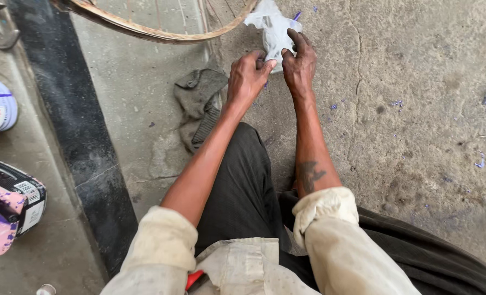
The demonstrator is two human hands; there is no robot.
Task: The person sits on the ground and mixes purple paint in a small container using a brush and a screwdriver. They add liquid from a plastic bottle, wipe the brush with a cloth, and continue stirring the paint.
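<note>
My left hand is curled, its fingertips pinching the near left edge of a small clear plastic bag. My right hand sits just beside it, fingers bent and closed on the bag's right side, one finger stretched up along the plastic. Both hands are close together, almost touching, clamped on the same bag. The bag is crumpled, whitish and see-through, lying on the far part of the concrete floor, just below the curved rim of a wheel. A grey rag lies to the left of my left hand. Two paint cans stand at the near left edge.
</note>
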